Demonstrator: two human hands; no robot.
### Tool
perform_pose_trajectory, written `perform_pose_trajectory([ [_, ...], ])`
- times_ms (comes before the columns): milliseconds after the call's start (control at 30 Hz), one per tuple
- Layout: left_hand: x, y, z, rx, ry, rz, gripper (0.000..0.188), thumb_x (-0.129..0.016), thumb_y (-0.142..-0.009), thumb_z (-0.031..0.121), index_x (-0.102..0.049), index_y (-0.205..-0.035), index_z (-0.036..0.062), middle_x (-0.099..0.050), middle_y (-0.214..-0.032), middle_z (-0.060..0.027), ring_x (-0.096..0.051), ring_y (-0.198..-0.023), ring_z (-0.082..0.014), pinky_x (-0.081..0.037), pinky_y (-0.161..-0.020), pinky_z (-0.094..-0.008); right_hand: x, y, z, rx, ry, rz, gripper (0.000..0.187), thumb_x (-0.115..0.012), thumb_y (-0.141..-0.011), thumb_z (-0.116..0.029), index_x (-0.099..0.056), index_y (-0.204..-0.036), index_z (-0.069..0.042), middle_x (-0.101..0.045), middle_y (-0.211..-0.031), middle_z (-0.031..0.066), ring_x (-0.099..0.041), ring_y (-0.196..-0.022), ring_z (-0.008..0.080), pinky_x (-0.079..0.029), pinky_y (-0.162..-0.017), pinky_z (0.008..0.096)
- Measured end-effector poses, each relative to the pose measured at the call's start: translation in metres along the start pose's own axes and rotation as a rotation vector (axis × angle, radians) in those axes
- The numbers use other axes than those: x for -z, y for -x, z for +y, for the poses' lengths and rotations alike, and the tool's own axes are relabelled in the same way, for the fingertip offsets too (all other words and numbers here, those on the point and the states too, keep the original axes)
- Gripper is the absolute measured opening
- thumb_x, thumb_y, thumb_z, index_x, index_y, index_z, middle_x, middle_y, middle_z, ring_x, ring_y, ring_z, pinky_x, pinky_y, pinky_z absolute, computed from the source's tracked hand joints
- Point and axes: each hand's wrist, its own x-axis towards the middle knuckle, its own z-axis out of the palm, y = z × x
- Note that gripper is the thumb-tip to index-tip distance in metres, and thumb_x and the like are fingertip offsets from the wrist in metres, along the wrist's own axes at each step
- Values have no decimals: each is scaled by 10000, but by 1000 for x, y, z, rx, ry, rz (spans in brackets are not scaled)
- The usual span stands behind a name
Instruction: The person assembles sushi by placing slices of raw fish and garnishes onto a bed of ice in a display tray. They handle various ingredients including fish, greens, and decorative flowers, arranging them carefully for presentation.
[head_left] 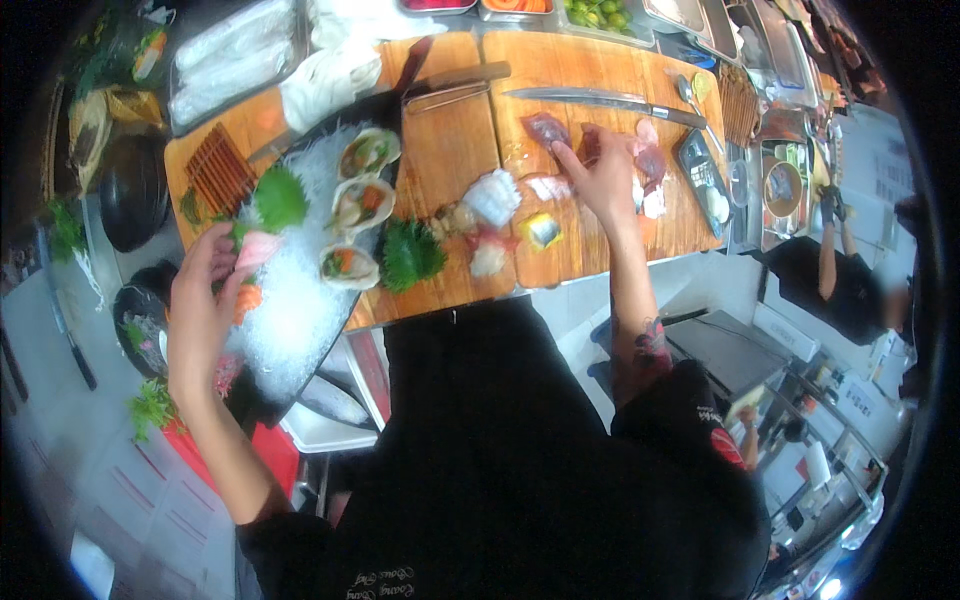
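Observation:
My left hand (203,310) reaches over the left side of a boat-shaped tray of crushed ice (290,330); its thumb and fingers close about a pink fish slice (259,249) beside a green leaf (280,199). Orange fish slices (247,300) lie under that hand, partly covered. Three filled oyster shells (362,204) line the ice's right side. Over the cutting board (565,65), my right hand (604,180) has its thumb and fingers around dark red fish slices (592,143); its fingertips are partly hidden. Another dark red slice (545,128) touches the thumb.
A long knife (590,96) lies across the board's far side, and a second knife (455,78) rests left of it. White tentacle-like seafood (491,198), a yellow-topped piece (541,231) and a frilled leaf (412,254) sit near the front. A dark dish (704,180) stands at right.

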Motion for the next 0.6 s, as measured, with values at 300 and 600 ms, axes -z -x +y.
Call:
perform_pose_trajectory([
  [300,-142,-72,200,-402,250,-318,371,-668,-939,46,-604,-1305,38,-659,-1230,-188,-668,-1113,-359,-531,-971,-403,12,-27,30,89,168,-61,419,-878,-770,-160,-612,-1055,-6,-696,-956,174,-689,-877,339,-545,-769,417],
  [600,-267,-150,211,-308,301,-146,322,-769,-900,38,-717,-1215,-1,-729,-1030,-125,-735,-958,-222,-585,-855,-309,4,-20,68,141,-399,-151,581,-824,-839,-61,-579,-1364,-25,-700,-1034,156,-696,-876,272,-565,-764,362],
])
